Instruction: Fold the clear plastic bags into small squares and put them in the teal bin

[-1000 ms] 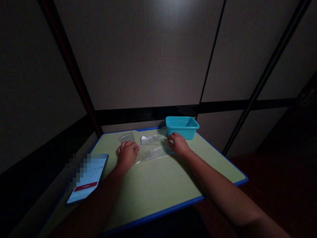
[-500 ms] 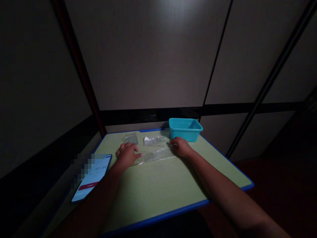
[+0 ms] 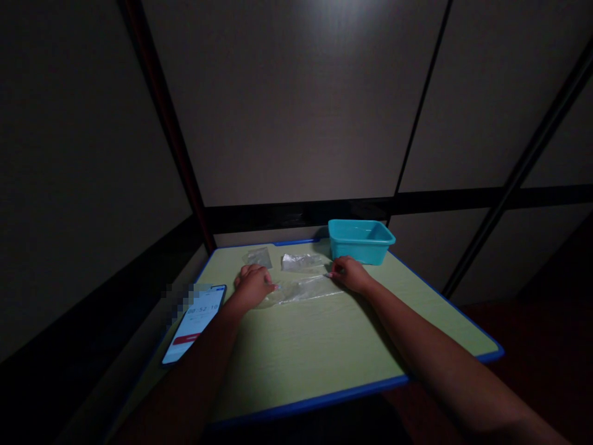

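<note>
A clear plastic bag (image 3: pixel 308 288) lies flat across the table between my two hands. My left hand (image 3: pixel 254 287) rests on its left end, fingers curled and thumb close to the index finger, gripping the film there. At the bag's upper right corner, the thumb and fingertips of my right hand (image 3: pixel 351 274) are pinched together on the edge. Just beyond lies a folded, shiny clear plastic piece (image 3: pixel 300 262). Another small folded plastic piece (image 3: pixel 259 257) sits behind my left hand.
A turquoise plastic basin (image 3: pixel 361 247) stands at the back right, close behind my right hand. On the left lies a phone (image 3: pixel 197 321) with a timer on its screen, partly behind my left forearm. The pale table (image 3: pixel 301 358) has a blue edge; cabinet panels rise behind it.
The whole view has shifted, so everything appears farther right. My left thumb and fingers have drawn closer together, and my right fingertips have tightened into a pinch on the bag's edge.
</note>
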A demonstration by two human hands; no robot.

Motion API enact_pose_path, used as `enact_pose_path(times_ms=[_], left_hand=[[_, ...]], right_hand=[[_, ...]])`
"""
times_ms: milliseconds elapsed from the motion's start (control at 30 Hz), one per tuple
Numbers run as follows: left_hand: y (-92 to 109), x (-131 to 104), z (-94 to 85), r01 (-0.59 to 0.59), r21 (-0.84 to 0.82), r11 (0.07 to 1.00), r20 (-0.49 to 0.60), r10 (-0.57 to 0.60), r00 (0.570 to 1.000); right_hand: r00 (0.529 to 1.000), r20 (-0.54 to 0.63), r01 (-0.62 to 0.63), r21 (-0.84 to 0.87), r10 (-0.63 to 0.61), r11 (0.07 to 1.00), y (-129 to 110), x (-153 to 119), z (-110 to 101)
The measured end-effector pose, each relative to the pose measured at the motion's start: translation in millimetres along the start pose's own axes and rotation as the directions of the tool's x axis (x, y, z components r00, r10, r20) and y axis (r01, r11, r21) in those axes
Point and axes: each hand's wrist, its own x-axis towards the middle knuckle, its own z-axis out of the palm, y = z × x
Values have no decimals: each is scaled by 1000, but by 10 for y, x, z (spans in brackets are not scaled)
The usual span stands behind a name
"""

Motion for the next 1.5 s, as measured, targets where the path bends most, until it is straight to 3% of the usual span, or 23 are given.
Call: enact_pose_path(times_ms=[133, 367, 533, 667, 1033, 1300, 1500], left_hand=[[-22, 17, -29, 0, -3, 1000, -18, 0, 1000], [-148, 12, -58, 5, 13, 1000, 42, -5, 999], [-135, -26, -35, 14, 54, 998, 63, -18, 998], [-129, -27, -7, 35, 67, 997, 32, -38, 999], [-210, -17, 71, 7, 59, 998, 80, -12, 997], [-135, 13, 30, -105, 32, 994, 20, 105, 994], [-94, 45, 5, -166, -7, 986, -130, 164, 978]], right_hand=[[1000, 12, -23, 46, 22, 999, 3, 7, 5], [999, 44, -29, 119, 24, 992, 26, 13, 11], [998, 59, -32, 151, 23, 988, 14, 13, -1], [998, 56, -29, 149, 21, 988, 20, 19, 5], [998, 60, -41, 103, 35, 994, 25, 29, 20], [997, 66, -52, 124, 44, 991, -12, 15, -4], [996, 82, -40, 98, 32, 994, -5, 31, 3]])
